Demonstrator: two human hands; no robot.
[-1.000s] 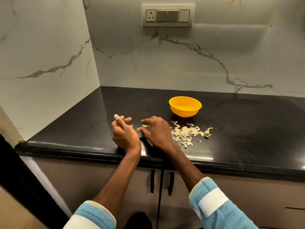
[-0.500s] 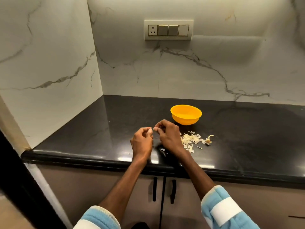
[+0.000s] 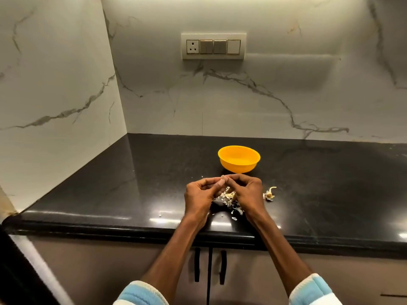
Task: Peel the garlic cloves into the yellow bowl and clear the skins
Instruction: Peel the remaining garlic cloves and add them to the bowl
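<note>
The yellow bowl (image 3: 239, 159) stands on the black counter (image 3: 132, 183), just behind my hands. My left hand (image 3: 201, 195) and my right hand (image 3: 247, 192) meet fingertip to fingertip above a pile of pale garlic skins (image 3: 229, 198). Both have curled fingers pinching something small between them, most likely a garlic clove, which the fingers hide. A garlic stem piece (image 3: 270, 194) lies to the right of my right hand. What is inside the bowl cannot be seen from here.
Marble walls close the counter on the left and back, with a switch panel (image 3: 213, 46) above. Small skin flakes (image 3: 234, 218) lie near the counter's front edge. Cabinet doors with black handles (image 3: 197, 264) sit below.
Both hands have moved right, from left of the skin pile to directly over it, and now sit closer to the bowl. The left hand went from raised fingers to a pinch.
</note>
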